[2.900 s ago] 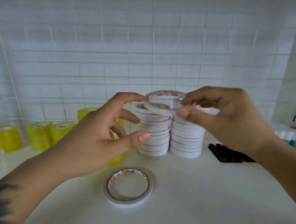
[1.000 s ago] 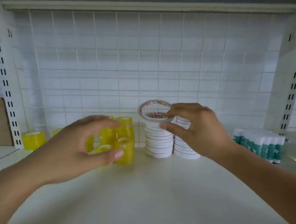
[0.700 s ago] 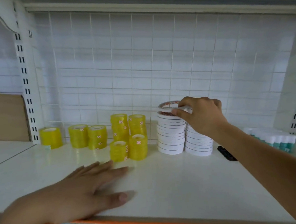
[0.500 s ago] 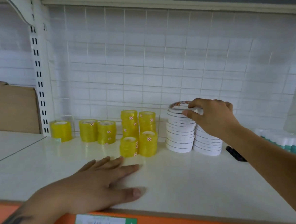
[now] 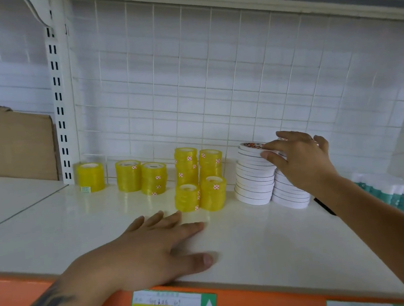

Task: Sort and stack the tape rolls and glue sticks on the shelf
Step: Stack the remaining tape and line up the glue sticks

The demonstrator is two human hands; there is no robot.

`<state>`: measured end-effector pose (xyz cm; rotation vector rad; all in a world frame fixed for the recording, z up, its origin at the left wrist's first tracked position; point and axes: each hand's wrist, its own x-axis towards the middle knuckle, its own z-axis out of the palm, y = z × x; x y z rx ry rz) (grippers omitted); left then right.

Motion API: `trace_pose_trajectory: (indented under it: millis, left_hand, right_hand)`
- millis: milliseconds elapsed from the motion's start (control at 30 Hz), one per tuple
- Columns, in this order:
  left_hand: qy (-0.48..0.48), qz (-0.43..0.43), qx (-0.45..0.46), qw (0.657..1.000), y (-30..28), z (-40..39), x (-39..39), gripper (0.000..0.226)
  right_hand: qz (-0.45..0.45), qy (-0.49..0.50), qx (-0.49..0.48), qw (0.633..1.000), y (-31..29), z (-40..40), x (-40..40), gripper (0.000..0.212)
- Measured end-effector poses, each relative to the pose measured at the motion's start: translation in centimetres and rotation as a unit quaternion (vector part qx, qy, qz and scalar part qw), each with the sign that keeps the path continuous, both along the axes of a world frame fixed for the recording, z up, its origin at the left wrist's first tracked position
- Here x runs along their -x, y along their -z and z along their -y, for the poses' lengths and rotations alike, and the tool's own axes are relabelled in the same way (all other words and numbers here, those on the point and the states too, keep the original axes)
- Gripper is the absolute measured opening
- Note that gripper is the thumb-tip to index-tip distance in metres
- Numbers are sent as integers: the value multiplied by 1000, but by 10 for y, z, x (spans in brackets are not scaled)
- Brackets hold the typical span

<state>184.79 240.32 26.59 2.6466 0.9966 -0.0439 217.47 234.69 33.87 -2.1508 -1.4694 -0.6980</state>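
The right hand's fingers (image 5: pixel 271 145) lie nearly straight over the tops of the two white stacks, thumb against the side of the left one; they seem to steady or square the rolls rather than grip any single roll, though whether the hidden fingertips pinch the right-hand stack I cannot tell. The left hand's fingers (image 5: pixel 191 226) are spread flat and relaxed on the surface, holding nothing, most likely a brace while the other arm reaches deep.

The shelf (image 5: pixel 286 247) carries everything, sorted by kind along its back edge, which keeps the front free for working. The right hand (image 5: pixel 299 160) sits at about two o'clock from the shelf's middle, the left hand (image 5: pixel 143 255) at about seven o'clock near the orange front strip (image 5: pixel 266 302).

The white tape stacks (image 5: pixel 256 185) stand side by side, touching, under that right hand. At their nine o'clock the yellow tape rolls (image 5: pixel 199 179) form a tight cluster of tall and short piles, with further yellow rolls (image 5: pixel 141 178) strung out toward the upright. At the white stacks' three o'clock, near the shelf's end, the glue sticks (image 5: pixel 395 193) stand upright in a packed row.
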Motion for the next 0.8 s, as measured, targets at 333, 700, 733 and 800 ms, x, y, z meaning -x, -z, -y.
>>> trace_pose_trajectory:
  millis: [333, 700, 733, 800]
  left_hand:
    - [-4, 28, -6, 1000, 1, -3, 1, 93]
    - [-207, 27, -115, 971, -7, -31, 108, 100]
    - [-225, 27, -119, 967, -8, -32, 123, 100]
    - [-259, 33, -121, 958, -11, -31, 150, 91]
  right_hand:
    - [101, -74, 25, 992, 21, 11, 44, 56]
    - [96, -303, 312, 895, 48, 2, 154, 68]
    - [102, -313, 336, 882, 45, -3, 164, 69]
    - [93, -334, 364, 865, 41, -17, 181, 72]
